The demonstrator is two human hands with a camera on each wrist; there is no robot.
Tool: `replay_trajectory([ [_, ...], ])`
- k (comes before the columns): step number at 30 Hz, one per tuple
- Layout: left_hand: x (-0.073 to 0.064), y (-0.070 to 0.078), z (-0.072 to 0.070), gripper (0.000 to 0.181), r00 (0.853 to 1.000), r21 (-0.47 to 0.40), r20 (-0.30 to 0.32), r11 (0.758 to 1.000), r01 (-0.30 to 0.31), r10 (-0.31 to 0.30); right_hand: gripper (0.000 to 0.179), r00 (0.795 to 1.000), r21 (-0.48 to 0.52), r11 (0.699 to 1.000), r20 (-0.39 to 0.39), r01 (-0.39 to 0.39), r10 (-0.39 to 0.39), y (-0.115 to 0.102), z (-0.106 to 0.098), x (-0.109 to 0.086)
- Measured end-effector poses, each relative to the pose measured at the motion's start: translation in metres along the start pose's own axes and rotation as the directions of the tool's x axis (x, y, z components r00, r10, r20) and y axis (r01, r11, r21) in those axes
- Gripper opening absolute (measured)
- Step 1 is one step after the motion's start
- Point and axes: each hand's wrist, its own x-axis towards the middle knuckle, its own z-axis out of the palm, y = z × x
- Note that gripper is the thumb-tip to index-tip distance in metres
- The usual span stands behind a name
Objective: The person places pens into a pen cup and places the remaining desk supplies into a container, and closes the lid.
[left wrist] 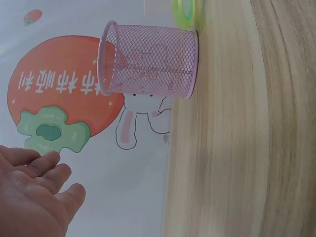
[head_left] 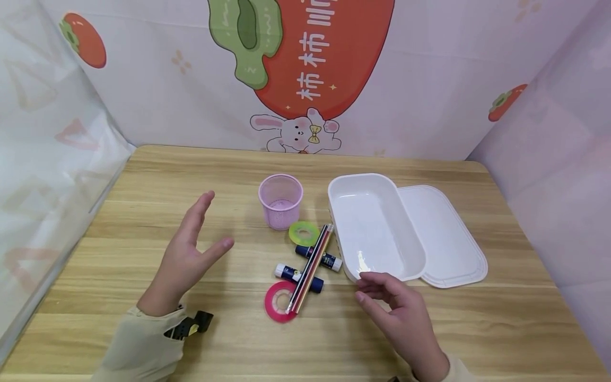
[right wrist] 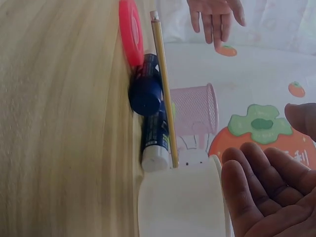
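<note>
My left hand (head_left: 183,260) hovers over the table at the left, fingers straight and thumb spread, holding nothing. Nearest to it is a pink mesh pen cup (head_left: 280,204), which stands upright. My right hand (head_left: 398,318) is by the front corner of a white plastic box (head_left: 377,228), its fingers loosely bent with nothing in them; whether they touch the box is unclear. Between the hands, several pencils (head_left: 310,270) lie across two glue sticks (head_left: 329,260). A green tape roll (head_left: 304,233) lies near the cup, and a pink tape roll (head_left: 274,305) under the pencils' near ends.
A white lid (head_left: 448,239) lies to the right of the box, partly beneath its edge. Behind the wooden table (head_left: 191,164) hangs a printed cloth (head_left: 157,106); more cloth covers both sides. A black strap (head_left: 191,326) is on the left wrist.
</note>
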Motion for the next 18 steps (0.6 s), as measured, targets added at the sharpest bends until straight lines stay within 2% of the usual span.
replay_trajectory([
  [8,0.003,-0.002,0.006,0.085,1.0,-0.02,-0.002,0.999,0.031,-0.031,0.026,0.999,0.017,0.999,0.019,-0.034,0.034,0.002,0.014,0.0],
  [12,0.006,0.007,0.009,0.085,0.999,-0.036,0.001,0.999,0.04,-0.04,0.021,0.996,0.045,0.996,0.058,-0.075,0.072,0.003,0.023,0.001],
  [15,0.009,0.019,0.011,0.084,0.999,-0.058,0.006,0.997,0.047,-0.047,0.02,0.981,0.074,0.982,0.098,-0.174,0.167,0.005,0.03,0.0],
  [18,0.01,0.031,0.013,0.083,0.998,-0.077,0.012,0.995,0.059,-0.058,0.024,0.949,0.099,0.952,0.157,-0.29,0.273,0.005,0.036,0.0],
])
